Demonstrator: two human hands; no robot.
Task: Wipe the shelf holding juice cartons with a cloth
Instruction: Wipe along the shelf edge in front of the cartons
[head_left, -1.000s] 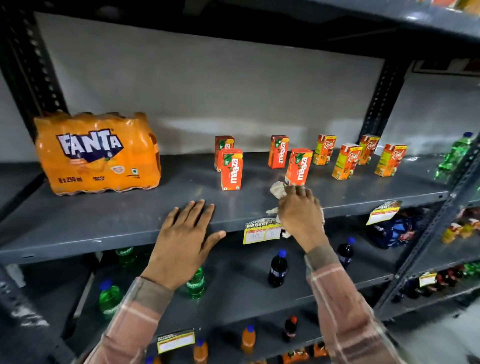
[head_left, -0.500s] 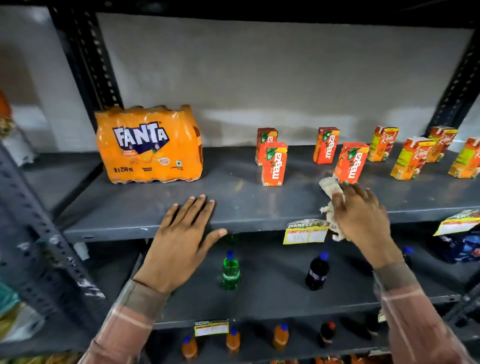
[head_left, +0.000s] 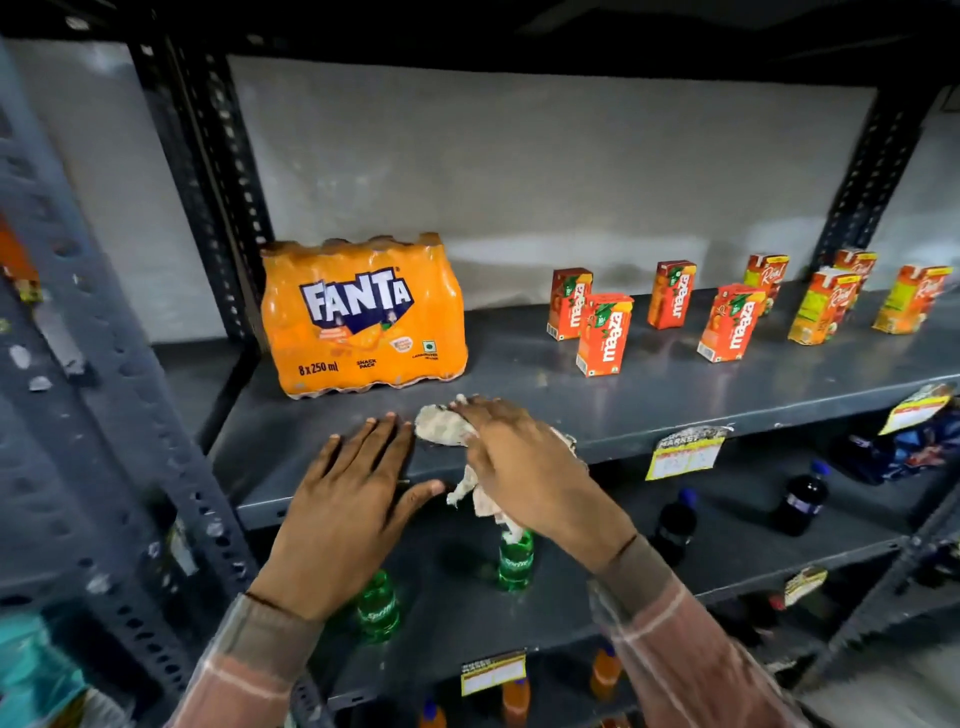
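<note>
grey metal shelf (head_left: 649, 395): front strip bare from the left upright to the right end. fanta pack (head_left: 363, 314) stands left, set back from the edge; juice cartons (head_left: 605, 334) stand upright farther right. left hand (head_left: 348, 499) lies flat, fingers spread, palm on the front lip. right hand (head_left: 524, 467), just beside it, presses the cloth (head_left: 441, 423) onto the shelf, fingers closed over it; a loose end hangs past the edge.

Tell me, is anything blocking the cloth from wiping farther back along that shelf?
Yes. The right hand presses the cloth on the shelf front edge. Directly behind stands the Fanta pack; to the right, the Maaza cartons and Real cartons. Bare strips lie between them.
</note>
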